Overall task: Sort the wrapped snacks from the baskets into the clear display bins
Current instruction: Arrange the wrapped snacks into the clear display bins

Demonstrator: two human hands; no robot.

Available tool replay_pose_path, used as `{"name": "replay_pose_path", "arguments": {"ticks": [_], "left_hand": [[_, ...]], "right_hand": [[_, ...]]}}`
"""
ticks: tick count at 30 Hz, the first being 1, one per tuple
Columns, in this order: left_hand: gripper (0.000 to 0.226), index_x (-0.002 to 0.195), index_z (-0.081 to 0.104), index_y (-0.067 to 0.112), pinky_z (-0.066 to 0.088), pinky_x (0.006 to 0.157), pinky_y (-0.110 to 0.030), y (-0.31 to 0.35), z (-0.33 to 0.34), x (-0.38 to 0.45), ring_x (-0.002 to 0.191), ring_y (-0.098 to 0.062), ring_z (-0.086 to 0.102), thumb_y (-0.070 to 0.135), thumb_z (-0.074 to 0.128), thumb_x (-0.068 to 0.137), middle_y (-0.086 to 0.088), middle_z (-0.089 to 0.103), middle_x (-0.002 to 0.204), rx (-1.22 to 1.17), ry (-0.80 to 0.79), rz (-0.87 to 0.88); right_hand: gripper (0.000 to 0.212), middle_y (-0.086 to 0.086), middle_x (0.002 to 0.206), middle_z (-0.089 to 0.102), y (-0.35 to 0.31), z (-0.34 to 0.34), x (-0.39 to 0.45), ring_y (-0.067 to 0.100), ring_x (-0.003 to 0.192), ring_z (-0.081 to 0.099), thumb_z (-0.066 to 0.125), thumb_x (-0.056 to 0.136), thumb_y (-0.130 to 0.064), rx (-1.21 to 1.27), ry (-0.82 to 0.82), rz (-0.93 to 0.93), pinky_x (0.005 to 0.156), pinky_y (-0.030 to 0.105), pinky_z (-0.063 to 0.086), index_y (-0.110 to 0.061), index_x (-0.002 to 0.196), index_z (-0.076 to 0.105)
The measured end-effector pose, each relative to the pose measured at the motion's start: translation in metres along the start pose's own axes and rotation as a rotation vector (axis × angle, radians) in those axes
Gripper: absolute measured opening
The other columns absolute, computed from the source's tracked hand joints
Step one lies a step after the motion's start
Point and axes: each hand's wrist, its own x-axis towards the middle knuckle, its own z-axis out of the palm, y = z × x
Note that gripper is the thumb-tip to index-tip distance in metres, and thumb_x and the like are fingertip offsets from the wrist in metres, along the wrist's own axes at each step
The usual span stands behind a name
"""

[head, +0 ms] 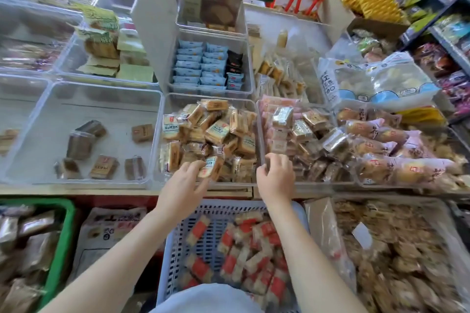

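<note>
Right now the left hand [187, 178] is gripping 1 wrapped snack [212, 169] over the middle bin [162, 134]; the right hand [276, 173] is pinching the bin's rim. Releasing it there likely comes next.

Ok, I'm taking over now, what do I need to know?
Left hand holds a tan wrapped snack over the middle clear bin, which is heaped with the same kind.
Right hand rests on the rim between that bin and the next; whether it grips anything is unclear.
The grey basket below holds many red-labelled snacks, unsorted.
</note>
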Motion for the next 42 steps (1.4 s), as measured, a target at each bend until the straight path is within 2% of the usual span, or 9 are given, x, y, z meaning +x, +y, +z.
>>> {"name": "replay_pose_path", "arguments": {"ticks": [5,10,17,22,27,31,34,37,42], "left_hand": [[0.034,0.135,0.046,0.03,0.056,0.075,-0.037,0.024,0.021,-0.005,0.091,-0.012,0.062,0.034,0.047,0.101,0.0,0.056,0.132,0.097,-0.208,0.015],[0.035,0.135,0.047,0.031,0.056,0.072,-0.035,0.035,0.02,-0.003,0.083,-0.01,0.062,0.034,0.048,0.101,0.008,0.06,0.119,0.135,-0.187,0.009],[0.034,0.133,0.051,0.03,0.055,0.082,-0.031,0.042,0.013,0.003,0.09,0.001,0.057,0.036,0.051,0.099,0.009,0.056,0.119,0.018,-0.124,0.017],[0.062,0.142,0.042,0.037,0.042,0.097,-0.022,0.06,0.0,0.003,0.12,0.003,0.045,0.043,0.07,0.087,0.021,0.043,0.133,-0.295,0.003,0.088],[0.043,0.125,0.059,0.035,0.053,0.082,-0.025,0.045,-0.019,0.004,0.099,-0.005,0.064,0.032,0.075,0.085,0.015,0.068,0.108,-0.567,0.137,0.001],[0.037,0.121,0.062,0.036,0.049,0.077,-0.02,-0.004,-0.043,-0.012,0.092,0.001,0.065,0.023,0.073,0.088,0.017,0.07,0.101,-0.642,0.248,-0.153],[0.036,0.117,0.055,0.044,0.051,0.078,-0.027,-0.054,-0.07,-0.018,0.087,-0.003,0.063,0.022,0.067,0.091,0.013,0.067,0.098,-0.541,0.386,-0.249],[0.046,0.129,0.051,0.039,0.053,0.084,-0.04,-0.11,-0.092,0.0,0.092,-0.018,0.063,0.024,0.063,0.088,0.003,0.067,0.104,-0.323,0.402,-0.338],[0.052,0.137,0.048,0.034,0.051,0.092,-0.04,-0.165,-0.101,0.035,0.107,-0.025,0.061,0.027,0.061,0.087,-0.003,0.065,0.12,-0.055,0.191,-0.433]], "right_hand": [[0.069,0.019,0.144,0.039,0.053,-0.018,0.041,0.037,0.127,0.044,0.058,0.093,-0.052,-0.199,-0.288,0.48,0.104,0.045,0.038,-0.011,0.144,0.037],[0.067,0.018,0.134,0.046,0.056,-0.005,0.044,0.036,0.115,0.053,0.067,0.086,-0.053,-0.149,-0.246,0.47,0.101,0.045,0.039,-0.013,0.133,0.04],[0.041,0.001,0.116,0.053,0.038,-0.032,0.018,0.018,0.1,0.058,0.073,0.085,-0.039,0.667,-0.008,0.47,0.072,0.028,0.045,-0.021,0.114,0.049],[0.061,0.013,0.113,0.07,-0.014,-0.042,0.005,0.028,0.104,0.069,0.076,0.076,-0.057,1.192,-0.422,0.485,0.095,0.05,0.054,-0.014,0.114,0.054],[0.055,0.014,0.112,0.072,-0.08,-0.027,-0.004,0.027,0.102,0.07,0.061,0.09,-0.059,1.082,-0.764,0.315,0.09,0.043,0.058,-0.009,0.114,0.059],[0.041,-0.002,0.085,0.061,-0.123,0.003,-0.013,0.012,0.08,0.059,0.047,0.101,-0.047,0.725,-0.629,0.02,0.074,0.033,0.046,-0.01,0.093,0.062],[0.026,-0.002,0.118,0.057,-0.146,0.042,-0.023,0.015,0.113,0.053,0.052,0.098,-0.033,0.413,-0.487,-0.336,0.095,0.032,0.045,-0.016,0.116,0.059],[0.053,0.005,0.162,0.025,-0.169,0.081,-0.036,0.019,0.152,0.015,0.047,0.1,-0.036,0.127,-0.621,-0.566,0.122,0.04,0.016,-0.019,0.15,0.038],[0.059,-0.005,0.167,-0.013,-0.173,0.107,-0.05,0.011,0.152,-0.018,0.028,0.103,-0.052,-0.095,-0.699,-0.597,0.121,0.046,-0.008,-0.036,0.158,0.014]]}}
